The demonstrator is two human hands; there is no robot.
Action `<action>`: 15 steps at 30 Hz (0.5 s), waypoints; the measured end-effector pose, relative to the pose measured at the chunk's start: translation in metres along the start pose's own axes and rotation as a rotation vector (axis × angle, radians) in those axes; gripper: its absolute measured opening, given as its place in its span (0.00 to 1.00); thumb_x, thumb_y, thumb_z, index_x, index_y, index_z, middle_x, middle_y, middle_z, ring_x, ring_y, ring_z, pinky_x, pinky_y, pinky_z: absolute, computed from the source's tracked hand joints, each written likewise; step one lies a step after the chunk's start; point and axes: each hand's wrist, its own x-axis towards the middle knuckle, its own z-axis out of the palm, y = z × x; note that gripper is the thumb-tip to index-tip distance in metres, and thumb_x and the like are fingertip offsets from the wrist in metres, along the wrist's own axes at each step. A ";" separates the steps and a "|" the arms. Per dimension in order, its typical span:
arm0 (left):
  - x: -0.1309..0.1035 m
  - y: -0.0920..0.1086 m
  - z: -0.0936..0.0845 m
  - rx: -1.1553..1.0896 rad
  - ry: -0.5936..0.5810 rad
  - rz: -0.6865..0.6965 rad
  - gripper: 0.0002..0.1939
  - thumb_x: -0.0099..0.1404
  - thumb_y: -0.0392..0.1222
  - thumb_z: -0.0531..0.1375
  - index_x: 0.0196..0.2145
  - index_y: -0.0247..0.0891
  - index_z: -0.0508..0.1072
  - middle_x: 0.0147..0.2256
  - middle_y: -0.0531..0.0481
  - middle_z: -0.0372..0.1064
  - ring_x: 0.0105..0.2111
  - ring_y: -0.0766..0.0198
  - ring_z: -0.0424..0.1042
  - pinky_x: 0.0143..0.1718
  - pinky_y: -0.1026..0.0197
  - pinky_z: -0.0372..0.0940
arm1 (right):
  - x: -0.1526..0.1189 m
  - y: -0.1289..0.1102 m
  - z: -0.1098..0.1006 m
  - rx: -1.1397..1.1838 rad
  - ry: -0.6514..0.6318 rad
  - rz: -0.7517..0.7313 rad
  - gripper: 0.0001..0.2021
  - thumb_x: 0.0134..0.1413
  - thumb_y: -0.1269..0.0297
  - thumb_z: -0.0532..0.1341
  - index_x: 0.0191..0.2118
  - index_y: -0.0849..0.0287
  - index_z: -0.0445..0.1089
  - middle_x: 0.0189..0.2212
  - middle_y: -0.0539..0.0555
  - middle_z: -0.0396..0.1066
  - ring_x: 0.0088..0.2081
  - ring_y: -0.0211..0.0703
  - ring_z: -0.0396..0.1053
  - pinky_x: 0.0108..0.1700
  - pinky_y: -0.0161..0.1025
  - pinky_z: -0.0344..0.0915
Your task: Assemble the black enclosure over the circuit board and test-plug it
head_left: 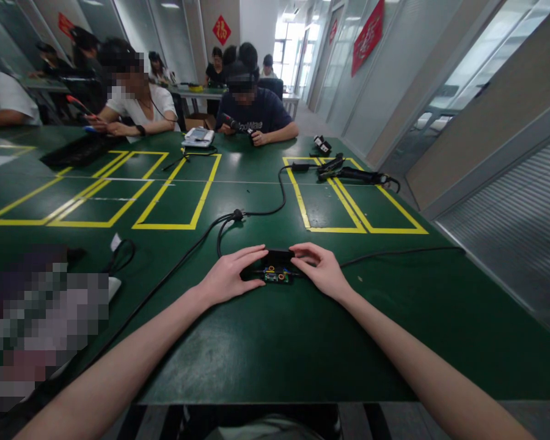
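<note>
A small circuit board point(276, 274) with copper-coloured coils lies low over the green table, in front of a black plastic casing point(280, 255). My left hand point(229, 278) curves around the left end, its fingertips on the casing and its thumb by the board's near left corner. At the other end, my right hand point(323, 269) has fingers and thumb closed on the casing's right edge. A black cable point(403, 251) runs off to the right from behind my right hand. Whether the board sits inside part of the casing cannot be made out.
Thick black cables point(178, 263) and a plug point(237, 215) lie ahead to the left. Yellow tape frames point(165, 227) mark the green table point(238, 360). Black tools point(357, 175) rest at the far right. Blurred items point(46, 318) lie left. A co-worker point(256, 110) sits opposite.
</note>
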 end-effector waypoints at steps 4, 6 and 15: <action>0.002 0.007 0.000 -0.067 0.012 -0.034 0.23 0.65 0.37 0.68 0.57 0.41 0.71 0.54 0.44 0.72 0.51 0.58 0.77 0.54 0.54 0.75 | -0.002 -0.008 -0.002 -0.064 -0.087 -0.069 0.09 0.59 0.57 0.67 0.38 0.57 0.78 0.36 0.55 0.77 0.39 0.45 0.76 0.44 0.44 0.76; 0.003 0.010 0.000 -0.088 -0.006 -0.042 0.20 0.65 0.35 0.67 0.54 0.40 0.71 0.50 0.46 0.73 0.47 0.61 0.77 0.50 0.58 0.76 | -0.003 -0.012 -0.003 -0.118 -0.137 -0.169 0.09 0.62 0.59 0.65 0.34 0.57 0.77 0.34 0.55 0.77 0.37 0.45 0.75 0.43 0.44 0.74; 0.004 0.012 0.001 -0.063 -0.021 -0.035 0.24 0.66 0.35 0.65 0.59 0.42 0.71 0.50 0.44 0.70 0.49 0.58 0.75 0.52 0.54 0.73 | -0.005 -0.012 -0.005 -0.310 -0.267 -0.387 0.11 0.55 0.64 0.70 0.45 0.55 0.77 0.41 0.56 0.73 0.43 0.46 0.74 0.47 0.46 0.73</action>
